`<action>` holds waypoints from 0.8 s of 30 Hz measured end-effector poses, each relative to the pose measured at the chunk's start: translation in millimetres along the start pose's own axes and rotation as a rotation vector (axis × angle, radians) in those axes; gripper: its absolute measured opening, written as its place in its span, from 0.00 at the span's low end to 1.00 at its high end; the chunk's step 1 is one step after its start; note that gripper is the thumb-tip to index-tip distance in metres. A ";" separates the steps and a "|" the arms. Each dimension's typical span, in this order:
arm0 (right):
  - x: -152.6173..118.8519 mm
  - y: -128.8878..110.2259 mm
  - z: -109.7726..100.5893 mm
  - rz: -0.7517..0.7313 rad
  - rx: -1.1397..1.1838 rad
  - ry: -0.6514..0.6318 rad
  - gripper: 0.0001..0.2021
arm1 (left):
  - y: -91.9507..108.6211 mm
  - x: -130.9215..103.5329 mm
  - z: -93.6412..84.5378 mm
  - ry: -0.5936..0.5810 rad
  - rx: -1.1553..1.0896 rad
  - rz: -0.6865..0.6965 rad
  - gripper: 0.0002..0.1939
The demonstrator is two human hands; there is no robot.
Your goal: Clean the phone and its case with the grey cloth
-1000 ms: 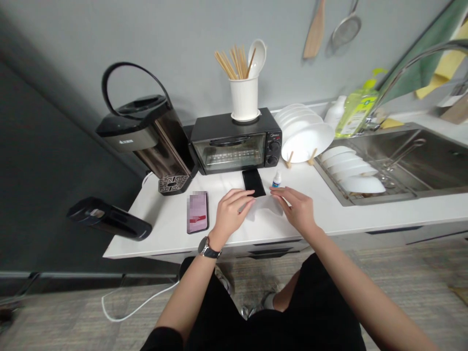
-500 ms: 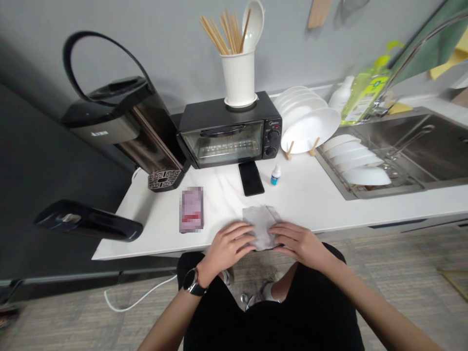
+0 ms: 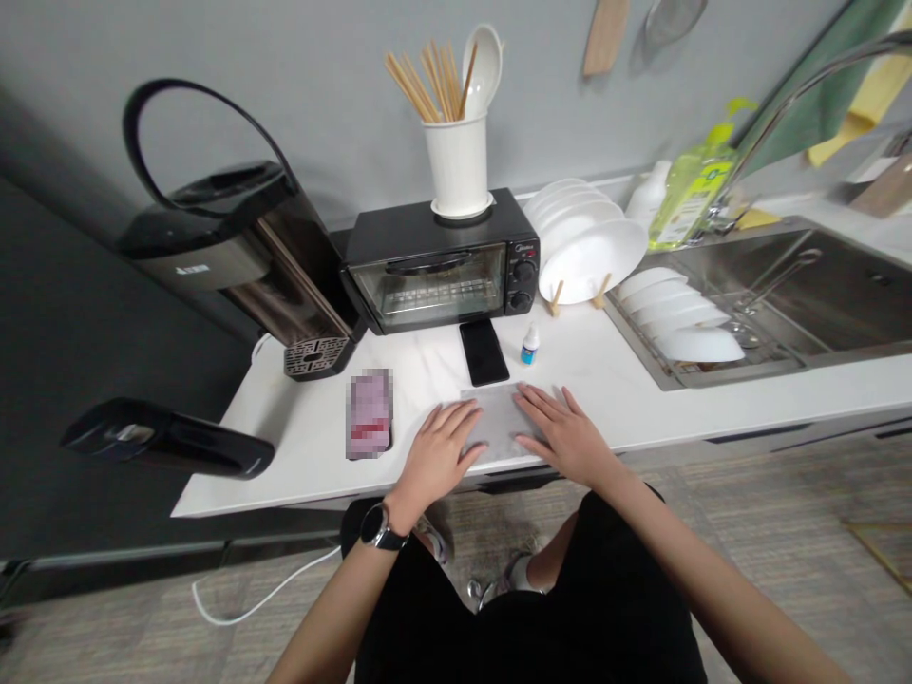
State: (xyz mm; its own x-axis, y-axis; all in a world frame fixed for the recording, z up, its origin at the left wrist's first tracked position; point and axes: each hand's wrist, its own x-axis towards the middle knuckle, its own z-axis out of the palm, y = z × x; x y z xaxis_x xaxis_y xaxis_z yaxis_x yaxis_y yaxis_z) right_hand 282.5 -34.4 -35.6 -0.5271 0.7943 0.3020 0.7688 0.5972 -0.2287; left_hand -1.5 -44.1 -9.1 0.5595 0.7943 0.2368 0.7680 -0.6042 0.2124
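A thin grey cloth (image 3: 503,429) lies spread flat on the white countertop (image 3: 613,408), close to its front edge. My left hand (image 3: 443,448) rests on the cloth's left side, fingers stretched out. On its right side lies my right hand (image 3: 562,432), palm down with the fingers apart. Just behind the cloth is a black phone (image 3: 484,351) lying flat. A small white bottle with a blue label (image 3: 529,344) stands to the right of that phone. Left of my left hand is a phone with a blurred pinkish face (image 3: 370,414).
At the back stands a black toaster oven (image 3: 434,275) bearing a white utensil holder (image 3: 460,166). A tall dark dispenser (image 3: 263,256) and a black cylindrical device (image 3: 171,437) are on the left. White plates (image 3: 595,256) stand in a rack beside the sink (image 3: 819,313), which holds bowls (image 3: 694,332).
The cloth was bunched between my curled fingers at the counter edge. Now it lies flat, farther back on the counter, and both hands have spread out over its sides.
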 end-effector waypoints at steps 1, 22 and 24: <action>-0.2 0.8 -0.4 -0.004 -0.002 -0.008 0.35 | -0.5 0.2 -0.9 0.001 0.002 0.002 0.28; 16.8 -20.7 5.1 -0.121 0.006 -0.035 0.34 | -5.7 7.4 4.8 -0.062 0.003 0.091 0.36; 16.2 -20.4 5.7 -0.112 0.000 -0.034 0.35 | -5.4 7.2 6.4 -0.063 0.008 0.080 0.36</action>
State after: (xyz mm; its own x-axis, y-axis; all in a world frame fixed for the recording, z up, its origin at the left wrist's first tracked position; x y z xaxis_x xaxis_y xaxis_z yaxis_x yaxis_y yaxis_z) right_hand 256.2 -33.1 -31.3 -0.6220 0.7257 0.2939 0.7042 0.6826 -0.1953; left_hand 0.4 -34.7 -14.6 0.6374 0.7459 0.1931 0.7222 -0.6657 0.1876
